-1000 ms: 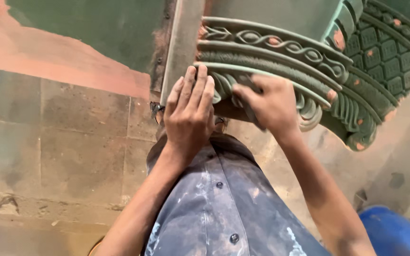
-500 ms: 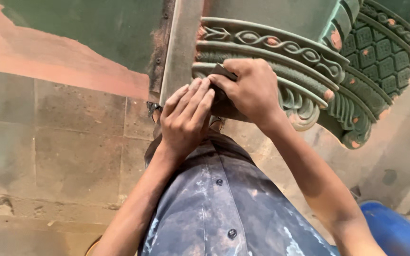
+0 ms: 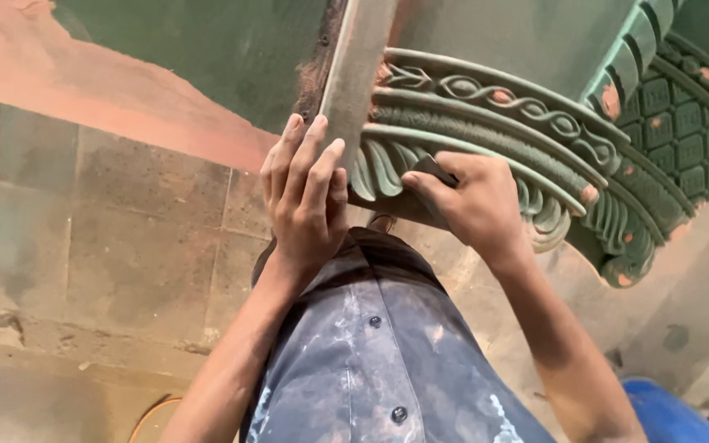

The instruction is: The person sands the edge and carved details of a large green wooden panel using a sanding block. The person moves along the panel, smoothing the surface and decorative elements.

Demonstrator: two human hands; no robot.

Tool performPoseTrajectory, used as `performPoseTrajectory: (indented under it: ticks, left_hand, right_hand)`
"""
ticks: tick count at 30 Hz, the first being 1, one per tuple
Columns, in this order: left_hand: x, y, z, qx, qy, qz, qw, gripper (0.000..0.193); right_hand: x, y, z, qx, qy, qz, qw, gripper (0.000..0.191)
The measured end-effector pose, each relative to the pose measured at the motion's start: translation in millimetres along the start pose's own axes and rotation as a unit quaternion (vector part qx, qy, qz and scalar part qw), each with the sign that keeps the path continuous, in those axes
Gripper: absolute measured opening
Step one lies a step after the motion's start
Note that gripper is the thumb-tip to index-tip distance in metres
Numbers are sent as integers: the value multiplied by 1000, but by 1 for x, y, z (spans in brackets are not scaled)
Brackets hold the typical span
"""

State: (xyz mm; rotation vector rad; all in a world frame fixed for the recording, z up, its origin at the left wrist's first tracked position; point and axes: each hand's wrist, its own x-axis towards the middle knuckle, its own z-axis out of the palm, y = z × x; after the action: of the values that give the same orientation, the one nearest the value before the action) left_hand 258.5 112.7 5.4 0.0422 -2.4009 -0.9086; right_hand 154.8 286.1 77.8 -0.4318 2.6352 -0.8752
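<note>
A head-worn view looking down along a person's chest is shown; both bare forearms are raised toward a carved green moulding [image 3: 494,131], which curves in a long band from upper centre down to the right edge; its long axis is seen to run diagonally, from the upper left near a grey metal strip [image 3: 354,74] to the lower right, where it bends away into a gridded green panel [image 3: 691,123]. Rope-like scrolls, a ribbed band and leaf shapes are carved along the moulding, and patches of reddish undercoat are exposed through the green paint.

The left hand [image 3: 305,193] is laid flat with fingers straight and close together, pointing upward; its fingertips are rested against the metal strip beside the moulding's left end; nothing is gripped in it.

The right hand [image 3: 473,205] is closed around a small dark piece [image 3: 432,170], probably abrasive paper, though its kind cannot be told for certain; the piece is pinched between thumb and fingers and pressed onto the leaf carving at the lower edge of the moulding, its corner pointing up and to the left.

A paint-flecked grey buttoned shirt [image 3: 379,361] is seen below; a stone block wall [image 3: 108,246] lies to the left; a blue container [image 3: 674,410] sits at the lower right.
</note>
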Motion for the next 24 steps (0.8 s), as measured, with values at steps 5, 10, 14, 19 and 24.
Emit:
performPoseTrajectory:
  ticks: [5,10,14,19,24]
  left_hand:
    - [-1,-1,5,18,-20,-19,999,32]
    - [-2,-5,3,44,-37,8,998,33]
    - [-7,-10,6,42,-35,0,998,34]
    - [-1,2,-1,85,-29,7,996,31]
    - [2,48,-31,-62,-33,29,997,11]
  right_hand:
    - [0,3,2,-15,34,-56,998,40]
    - [-2,10,-15,-29,-40,-14,999,41]
    - [6,8,-15,50,-92,57,993,33]
    - [-11,30,-12,-41,-70,18,997,35]
    - [-66,55,-40,18,-45,110,993,34]
